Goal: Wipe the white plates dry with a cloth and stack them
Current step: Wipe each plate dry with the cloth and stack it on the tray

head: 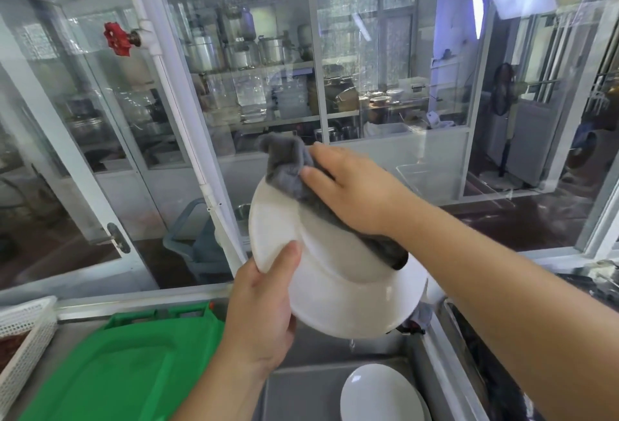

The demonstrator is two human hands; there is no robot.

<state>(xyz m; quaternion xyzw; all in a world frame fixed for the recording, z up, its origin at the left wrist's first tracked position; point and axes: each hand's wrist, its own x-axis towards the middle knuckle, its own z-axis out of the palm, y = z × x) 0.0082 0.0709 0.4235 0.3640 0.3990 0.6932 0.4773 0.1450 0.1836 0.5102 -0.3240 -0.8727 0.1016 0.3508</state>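
Observation:
A white plate point(335, 296) is held up, tilted, above the sink, its underside toward me. My left hand point(264, 306) grips its lower left rim, thumb on the near face. My right hand point(355, 189) lies flat on a grey cloth point(288, 166) and presses it against the plate's upper part. The cloth bunches above the rim and trails down under my wrist. Another white plate point(378, 394) lies in the steel sink point(301, 387) below.
A green plastic board point(124, 367) lies at the left of the sink, with a white perforated basket point(23, 330) beyond it. Glass window panels point(254, 85) and a white pipe with a red valve point(116, 38) stand behind. Dark items sit at the right edge.

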